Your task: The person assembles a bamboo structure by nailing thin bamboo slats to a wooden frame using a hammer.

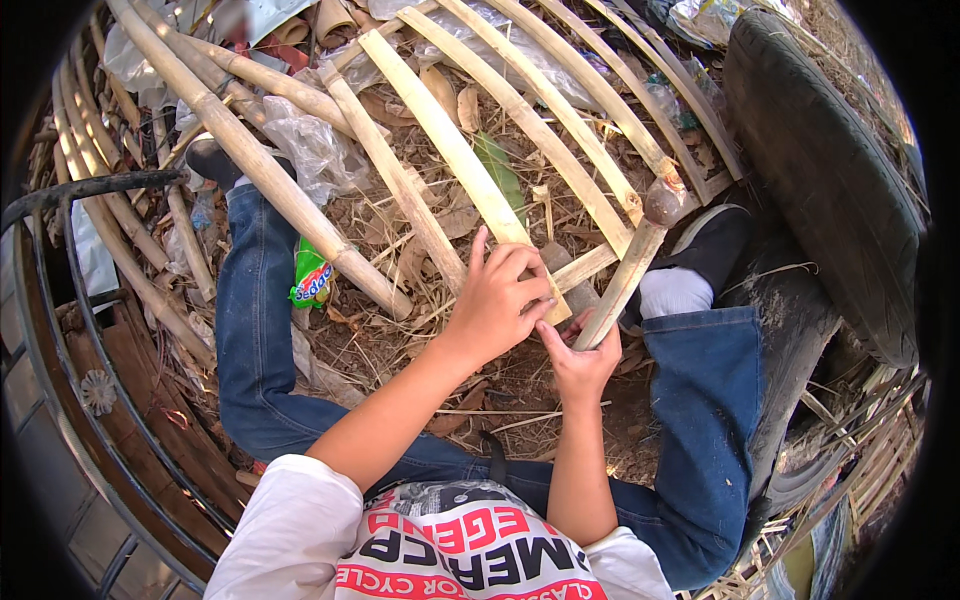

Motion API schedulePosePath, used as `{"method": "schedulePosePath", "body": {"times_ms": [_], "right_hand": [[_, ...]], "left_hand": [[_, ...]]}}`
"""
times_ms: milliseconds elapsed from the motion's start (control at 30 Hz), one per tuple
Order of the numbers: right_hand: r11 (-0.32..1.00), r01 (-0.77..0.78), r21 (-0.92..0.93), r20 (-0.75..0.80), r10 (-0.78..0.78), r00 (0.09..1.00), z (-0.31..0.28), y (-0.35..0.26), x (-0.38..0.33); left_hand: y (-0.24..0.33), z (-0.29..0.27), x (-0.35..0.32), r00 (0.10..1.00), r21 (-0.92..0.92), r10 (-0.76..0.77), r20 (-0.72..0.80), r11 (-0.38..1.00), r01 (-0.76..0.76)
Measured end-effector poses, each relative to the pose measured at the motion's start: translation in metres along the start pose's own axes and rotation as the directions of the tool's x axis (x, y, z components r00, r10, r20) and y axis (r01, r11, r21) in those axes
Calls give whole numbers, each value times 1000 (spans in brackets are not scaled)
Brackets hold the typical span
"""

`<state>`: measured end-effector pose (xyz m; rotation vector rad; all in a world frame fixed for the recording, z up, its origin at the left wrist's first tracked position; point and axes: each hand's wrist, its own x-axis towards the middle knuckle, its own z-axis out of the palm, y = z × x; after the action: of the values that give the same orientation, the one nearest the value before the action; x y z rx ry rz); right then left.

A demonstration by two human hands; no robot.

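Several split bamboo slats (428,108) lie side by side on the ground before me, pale and flat. One of them runs beneath my left hand (500,298), whose fingers curl over it close to its near end. My right hand (582,362) is closed around the lower end of the wooden handle (622,285) of a hammer. The hammer's rounded, brownish head (667,202) points away from me, near the ends of the right-hand slats. My right thumb is beside the near end of the slat under my left hand. Anything small between my left fingertips is hidden.
Long round bamboo poles (250,150) lie at the left, with a green packet (312,275) and clear plastic (325,150) among them. A black tyre (820,180) stands at the right. A black metal frame (75,260) curves along the left. Dry leaves and straw litter the ground.
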<state>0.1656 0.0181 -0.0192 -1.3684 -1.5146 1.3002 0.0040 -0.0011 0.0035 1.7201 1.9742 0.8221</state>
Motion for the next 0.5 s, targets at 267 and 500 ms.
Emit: {"method": "schedulePosePath", "body": {"times_ms": [267,500], "right_hand": [[992,14,-123,16,-12,1000,0,3,3],[968,102,-230,41,-95,995,5,2,4]], "left_hand": [[1,-3,2,1000,-68,4,-7,998,-4],[1,-12,0,987,-128,12,-162,991,-33]]}}
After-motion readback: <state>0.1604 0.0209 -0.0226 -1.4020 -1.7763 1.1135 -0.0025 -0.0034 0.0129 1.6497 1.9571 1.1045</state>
